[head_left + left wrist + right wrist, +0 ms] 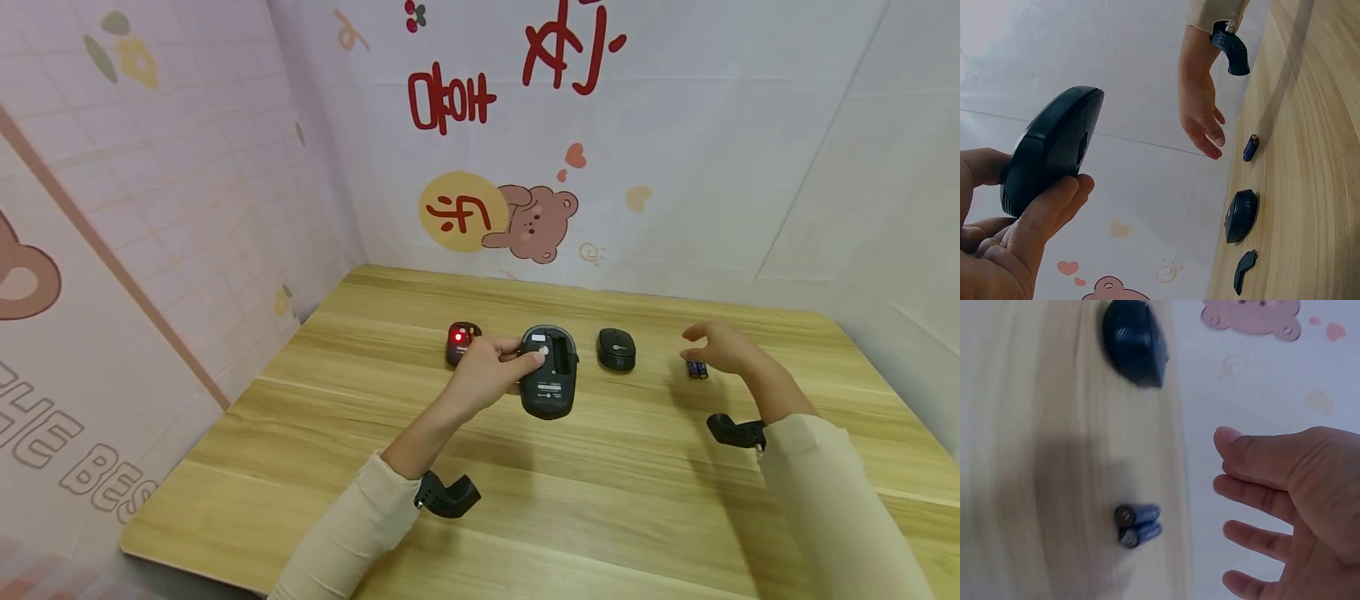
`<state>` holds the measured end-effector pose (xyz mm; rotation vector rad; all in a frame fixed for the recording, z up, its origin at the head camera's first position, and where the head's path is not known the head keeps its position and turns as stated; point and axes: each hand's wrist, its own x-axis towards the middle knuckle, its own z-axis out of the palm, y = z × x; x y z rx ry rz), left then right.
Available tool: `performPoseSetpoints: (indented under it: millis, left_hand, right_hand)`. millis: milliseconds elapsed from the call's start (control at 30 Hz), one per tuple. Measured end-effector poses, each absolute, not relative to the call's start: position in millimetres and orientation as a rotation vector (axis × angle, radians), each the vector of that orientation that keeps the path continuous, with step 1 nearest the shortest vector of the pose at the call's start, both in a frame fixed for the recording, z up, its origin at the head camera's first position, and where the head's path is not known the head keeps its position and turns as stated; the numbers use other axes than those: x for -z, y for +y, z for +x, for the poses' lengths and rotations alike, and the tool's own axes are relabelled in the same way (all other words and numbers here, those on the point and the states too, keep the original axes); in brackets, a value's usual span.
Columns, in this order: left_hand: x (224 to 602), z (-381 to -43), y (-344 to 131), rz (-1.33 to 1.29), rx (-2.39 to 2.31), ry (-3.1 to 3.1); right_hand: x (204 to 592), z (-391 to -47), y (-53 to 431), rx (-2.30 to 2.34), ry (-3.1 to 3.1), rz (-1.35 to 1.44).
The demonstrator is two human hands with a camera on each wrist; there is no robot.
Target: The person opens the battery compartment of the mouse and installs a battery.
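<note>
My left hand [480, 373] grips a black computer mouse [547, 398] above the table, its underside turned toward me. The thumb presses on that underside, beside an uncovered battery slot [561, 356] that looks bare. On the right, my right hand [723, 348] hovers over two dark blue batteries [698, 371] that lie side by side on the table. Its fingers are loosely bent and spread, with nothing between them in the right wrist view, where the batteries [1140, 515] lie apart from the fingertips.
Between the hands, a second black mouse [617, 350] sits on the wooden table [600, 492]. Behind my left hand lies an overturned mouse [453, 354] with a red light. The left wrist view also shows a small black cover-like piece [1245, 272]. A printed wall sheet [675, 125] stands behind.
</note>
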<state>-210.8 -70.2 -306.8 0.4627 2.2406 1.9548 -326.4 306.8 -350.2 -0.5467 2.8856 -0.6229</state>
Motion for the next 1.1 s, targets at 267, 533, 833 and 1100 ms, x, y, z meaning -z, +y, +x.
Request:
performPoseSetpoints:
  millis: [267, 533, 833, 1100]
  left_hand:
    - [308, -210, -70, 0.443, -1.928, 2.240]
    - [311, -211, -69, 0.430, -1.913, 2.251]
    - [311, -211, -66, 0.416, -1.940, 2.212]
    - [301, -204, -66, 0.427, -1.948, 2.200]
  right_hand:
    - [375, -328, 336, 0.546, 2.851, -0.451]
    - [395, -328, 343, 0.581, 2.806, -0.341]
    - [402, -332, 342, 0.585, 2.819, -0.324]
    - [406, -338, 342, 0.587, 2.850, -0.374]
